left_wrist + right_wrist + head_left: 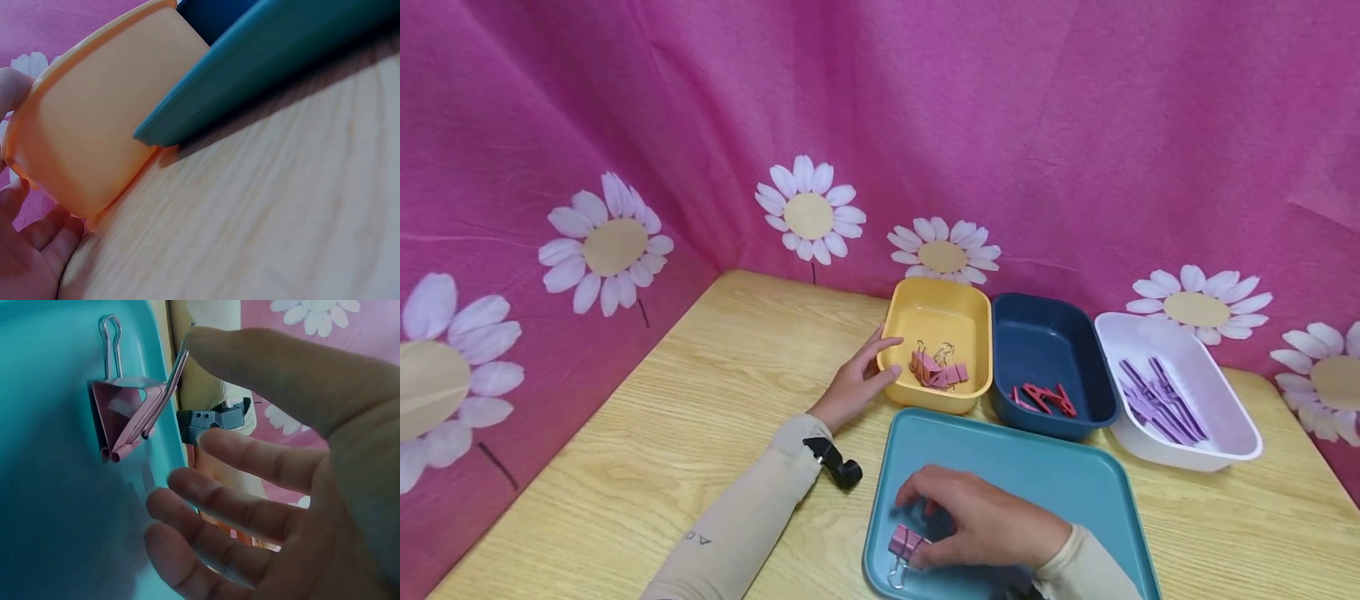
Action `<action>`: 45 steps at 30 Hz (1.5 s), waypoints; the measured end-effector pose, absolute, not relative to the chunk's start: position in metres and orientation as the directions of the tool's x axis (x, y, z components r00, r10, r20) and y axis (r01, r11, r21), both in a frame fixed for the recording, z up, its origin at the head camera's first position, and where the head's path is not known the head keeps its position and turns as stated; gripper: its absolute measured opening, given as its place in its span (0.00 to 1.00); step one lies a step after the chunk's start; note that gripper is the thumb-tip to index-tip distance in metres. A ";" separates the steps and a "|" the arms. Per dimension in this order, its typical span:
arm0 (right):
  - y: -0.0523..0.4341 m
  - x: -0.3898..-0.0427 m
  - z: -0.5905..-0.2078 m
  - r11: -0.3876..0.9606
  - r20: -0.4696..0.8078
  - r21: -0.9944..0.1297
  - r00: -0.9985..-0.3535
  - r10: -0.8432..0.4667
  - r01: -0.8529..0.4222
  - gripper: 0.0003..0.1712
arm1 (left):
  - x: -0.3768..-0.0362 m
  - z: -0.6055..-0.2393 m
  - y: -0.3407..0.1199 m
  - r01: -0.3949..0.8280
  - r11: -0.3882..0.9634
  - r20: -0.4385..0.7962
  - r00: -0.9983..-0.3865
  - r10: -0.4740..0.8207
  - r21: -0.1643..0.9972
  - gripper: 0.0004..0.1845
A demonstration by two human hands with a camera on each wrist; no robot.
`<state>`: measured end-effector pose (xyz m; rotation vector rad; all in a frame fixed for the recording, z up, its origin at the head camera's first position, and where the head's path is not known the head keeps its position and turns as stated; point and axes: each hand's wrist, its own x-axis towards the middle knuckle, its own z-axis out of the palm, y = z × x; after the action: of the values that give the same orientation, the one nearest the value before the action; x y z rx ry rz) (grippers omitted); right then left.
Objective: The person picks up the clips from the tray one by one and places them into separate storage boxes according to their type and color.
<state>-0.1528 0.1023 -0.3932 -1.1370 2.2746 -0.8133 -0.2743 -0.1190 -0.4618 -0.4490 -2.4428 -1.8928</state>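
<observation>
My left hand (852, 382) holds the yellow bin (934, 404) by its left side, thumb and fingers at the rim and wall. In the left wrist view, fingertips (59, 240) show low along the bin's outer wall. Over the teal tray (1022, 450), my right hand (981, 517) bends above a pink binder clip (906, 542). Seen from the right wrist, the thumb tip meets one wire handle of the clip (125, 415), while the other fingers (212, 506) are spread apart from it. Several pink binder clips (936, 371) lie inside the yellow bin.
Right of the yellow bin stands a navy bin (1052, 321) with red clips (1048, 398). A white bin (1217, 383) beside it holds purple plastic cutlery (1161, 400). A pink flowered cloth (880, 100) hangs behind the wooden table (700, 375).
</observation>
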 end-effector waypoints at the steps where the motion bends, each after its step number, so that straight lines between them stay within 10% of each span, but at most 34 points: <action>1: 0.102 -0.152 -0.393 0.478 -0.151 -0.689 -0.538 -0.829 -0.545 0.25 | -0.275 -0.463 -0.119 0.236 0.227 0.189 -0.959 0.210 0.945 0.24; 45: 0.093 -0.144 -0.403 0.358 -0.097 -0.652 -0.394 -0.914 -0.668 0.21 | -0.273 -0.461 -0.118 0.237 0.229 0.191 -0.959 0.208 0.944 0.24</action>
<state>-0.1440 0.0927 -0.4034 -1.3757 2.1767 -0.7343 -0.2730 -0.1183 -0.4612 -0.4430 -2.4431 -1.8847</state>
